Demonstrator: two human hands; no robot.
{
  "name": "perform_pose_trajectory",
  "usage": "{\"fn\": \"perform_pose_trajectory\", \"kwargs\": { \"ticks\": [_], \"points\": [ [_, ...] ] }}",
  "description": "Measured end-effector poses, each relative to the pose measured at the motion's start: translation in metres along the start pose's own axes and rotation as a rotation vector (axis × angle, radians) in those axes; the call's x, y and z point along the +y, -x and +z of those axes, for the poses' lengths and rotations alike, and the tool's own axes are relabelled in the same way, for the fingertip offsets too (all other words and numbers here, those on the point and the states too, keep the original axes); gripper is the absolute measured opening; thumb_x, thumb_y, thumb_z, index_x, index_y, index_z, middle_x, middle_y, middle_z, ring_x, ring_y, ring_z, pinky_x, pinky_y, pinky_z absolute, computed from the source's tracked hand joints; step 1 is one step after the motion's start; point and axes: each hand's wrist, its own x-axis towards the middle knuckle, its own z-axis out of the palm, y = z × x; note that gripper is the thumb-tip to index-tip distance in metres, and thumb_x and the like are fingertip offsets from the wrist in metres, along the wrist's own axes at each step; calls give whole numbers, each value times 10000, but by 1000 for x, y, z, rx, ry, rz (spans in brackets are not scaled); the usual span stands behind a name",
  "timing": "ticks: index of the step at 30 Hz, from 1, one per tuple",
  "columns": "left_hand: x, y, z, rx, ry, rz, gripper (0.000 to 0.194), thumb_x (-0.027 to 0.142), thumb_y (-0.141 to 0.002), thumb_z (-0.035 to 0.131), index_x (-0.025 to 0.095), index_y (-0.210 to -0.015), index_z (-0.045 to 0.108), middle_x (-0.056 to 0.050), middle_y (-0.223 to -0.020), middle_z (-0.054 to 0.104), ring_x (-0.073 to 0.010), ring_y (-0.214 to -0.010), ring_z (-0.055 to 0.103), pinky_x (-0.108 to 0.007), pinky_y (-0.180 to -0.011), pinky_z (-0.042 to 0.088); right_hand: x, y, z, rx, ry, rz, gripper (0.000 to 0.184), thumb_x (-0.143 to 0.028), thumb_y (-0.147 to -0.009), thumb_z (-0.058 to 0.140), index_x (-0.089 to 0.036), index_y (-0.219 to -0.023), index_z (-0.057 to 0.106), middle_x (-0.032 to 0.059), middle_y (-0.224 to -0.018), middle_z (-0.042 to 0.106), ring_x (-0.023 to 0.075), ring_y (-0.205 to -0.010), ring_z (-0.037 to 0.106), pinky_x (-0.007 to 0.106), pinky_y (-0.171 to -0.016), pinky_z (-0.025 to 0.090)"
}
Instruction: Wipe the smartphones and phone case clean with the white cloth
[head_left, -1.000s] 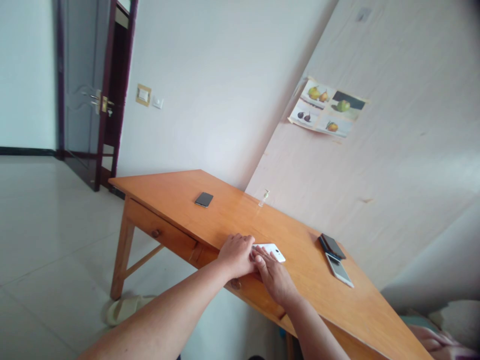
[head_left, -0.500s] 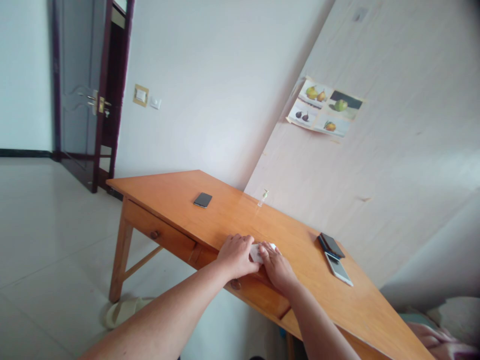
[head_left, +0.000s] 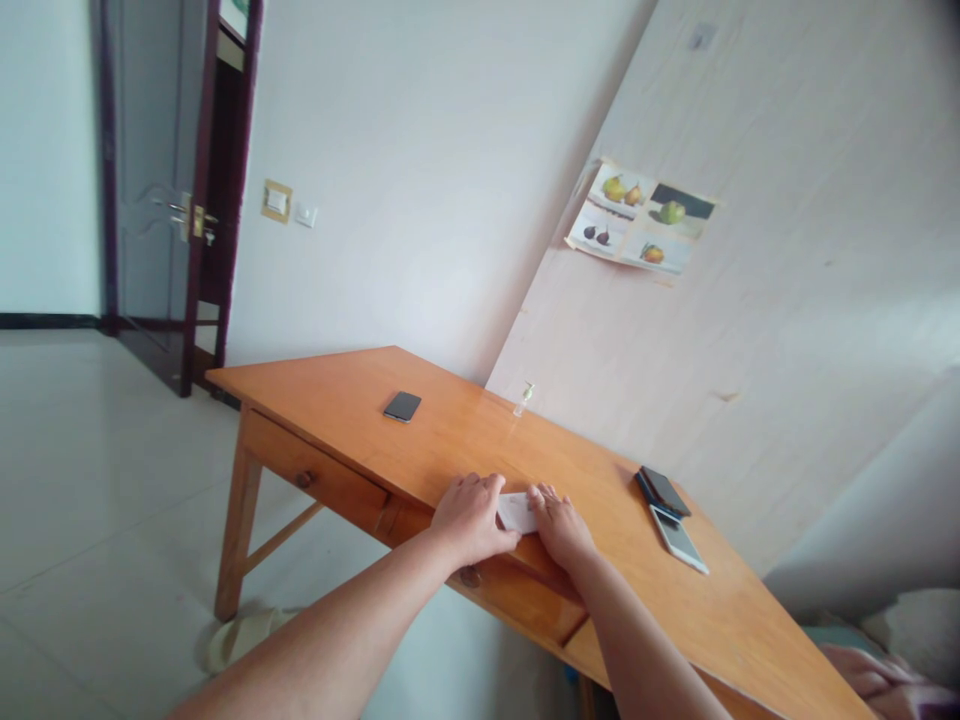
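A small white rectangular piece [head_left: 516, 513], which looks like folded paper, lies near the front edge of the wooden table [head_left: 465, 440]. My left hand [head_left: 472, 520] is curled around its left end, thumb toward me and fingers on the far side. On the right end rests my right hand [head_left: 562, 527], with its thumb and fingertips closed on the piece. Faint grey marks show on the white face between the hands. Both palms hide the piece's two ends.
A black phone [head_left: 402, 406] lies on the table's left part. Near the back edge stands a clear pump bottle [head_left: 524, 399]. To the right are a dark wallet-like case [head_left: 663, 491] and a white phone-like device [head_left: 679, 540]. Drawers [head_left: 315, 470] run along the front.
My right hand has slid slightly right, away from my left hand, so more of the white piece's face shows. My left hand stays nearly in place. The view has shifted slightly.
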Motion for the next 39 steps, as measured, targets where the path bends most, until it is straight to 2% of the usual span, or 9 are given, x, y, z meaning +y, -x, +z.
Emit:
{"fn": "perform_pose_trajectory", "kwargs": {
  "ticks": [2, 7, 9, 13, 19, 26, 30, 34, 39],
  "points": [
    [0, 0, 0, -4, 1, -3, 459, 457, -704, 671, 216, -1065, 522, -91, -986, 674, -307, -984, 605, -405, -877, 424, -5, -3, 0, 4, 10, 1, 509, -428, -1028, 237, -198, -1302, 600, 142, -1393, 558, 276, -1385, 406, 527, -1144, 249],
    [0, 0, -2, -27, 25, -15, 340, 356, -812, 569, 225, -1119, 504, -90, -992, 681, -291, -976, 611, -403, -863, 419, -46, 5, 2, 8, -134, -237, 440, -349, -1019, 271, -266, -1261, 630, 54, -1288, 643, 201, -1275, 524, 356, -1098, 343],
    [0, 0, -2, -31, 23, -18, 387, 358, -792, 592, 223, -1143, 501, -94, -1005, 681, -296, -992, 609, -407, -876, 417, -49, 8, 1, 36, -201, -214, 398, -309, -985, 336, -273, -1184, 679, 35, -1189, 695, 197, -1142, 612, 315, -1008, 419],
    [1, 0, -2, -22, 23, -25, 550, 437, -697, 681, 219, -1171, 507, -97, -1033, 679, -318, -1024, 599, -416, -901, 415, -26, 5, 2, 118, -272, -47, 308, -253, -867, 453, -249, -951, 749, 23, -956, 752, 194, -914, 671, 280, -840, 487],
    [1, 1, -3, -21, 17, -17, 559, 508, -674, 706, 220, -1120, 529, -99, -1023, 683, -322, -1006, 606, -424, -896, 420, 0, -6, 9, 235, -378, 179, 320, -315, -828, 469, -194, -1022, 692, 49, -889, 748, 198, -768, 682, 278, -661, 514],
    [2, 0, -2, -21, 15, -22, 577, 494, -678, 716, 222, -1151, 527, -100, -1044, 683, -320, -1029, 599, -421, -910, 420, 22, 1, 6, 191, -270, 151, 288, -307, -850, 480, -281, -995, 729, 14, -960, 746, 202, -867, 678, 299, -760, 500],
    [0, 0, -1, -2, 32, -6, 562, 487, -676, 712, 224, -1136, 527, -94, -1027, 682, -317, -1019, 599, -414, -899, 421, 30, 2, 1, 221, -40, 171, 301, -352, -875, 491, -260, -1017, 740, 72, -1012, 716, 234, -962, 645, 323, -810, 472],
    [-1, 0, 0, -3, 29, 6, 546, 495, -671, 707, 222, -1109, 529, -95, -1019, 681, -318, -1010, 595, -413, -883, 417, 25, -3, 0, 206, -4, 177, 310, -302, -870, 478, -181, -978, 743, 114, -909, 688, 231, -863, 642, 308, -751, 459],
    [-2, 0, 1, -7, 24, 17, 480, 489, -682, 696, 221, -1047, 538, -95, -1005, 682, -316, -997, 597, -413, -865, 421, 11, -6, -2, 136, -25, 86, 261, -156, -790, 507, -199, -893, 743, 59, -885, 677, 168, -821, 628, 232, -719, 434]
  ]
}}
